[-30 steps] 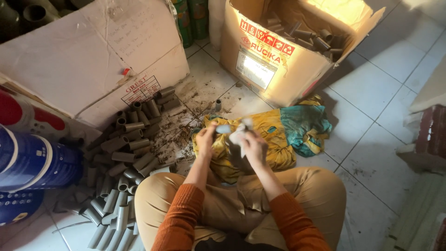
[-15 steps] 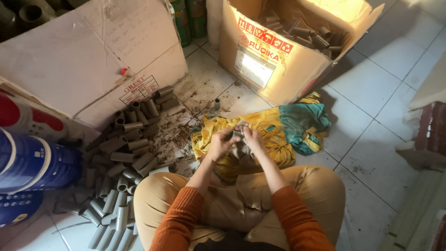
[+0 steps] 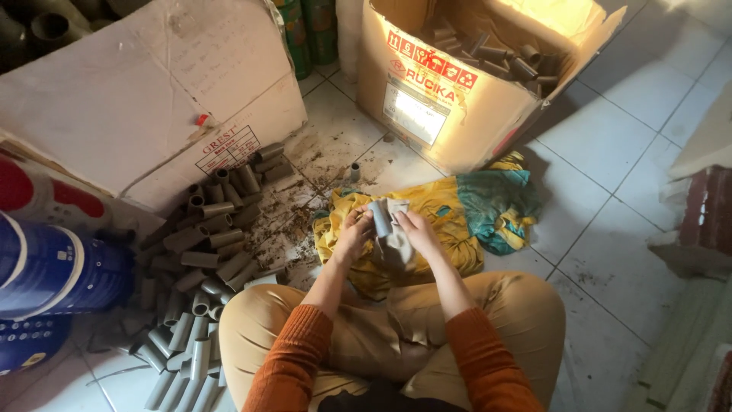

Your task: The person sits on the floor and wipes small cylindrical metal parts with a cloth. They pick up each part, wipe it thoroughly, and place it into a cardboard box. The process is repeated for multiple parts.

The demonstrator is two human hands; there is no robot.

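I sit cross-legged on a tiled floor in tan trousers and orange sleeves. My left hand [image 3: 352, 233] grips a short grey pipe fitting [image 3: 380, 217] that stands upright between my two hands. My right hand [image 3: 414, 231] holds a grey rag [image 3: 394, 248] pressed against the fitting. A yellow and teal cloth [image 3: 457, 214] lies crumpled on the floor under my hands. A heap of grey pipe fittings [image 3: 202, 252] spreads over the floor to my left.
An open cardboard box [image 3: 450, 99] holding several grey fittings stands ahead on the right. A large closed cardboard box [image 3: 137, 91] lies to the left. Blue drums [image 3: 53, 271] stand at far left. Dirt crumbs [image 3: 305, 183] litter the tiles. A lone fitting [image 3: 354, 171] stands ahead.
My hands have drawn closer to my lap. The rag has dropped lower and the grey fitting now shows upright between my fingers.
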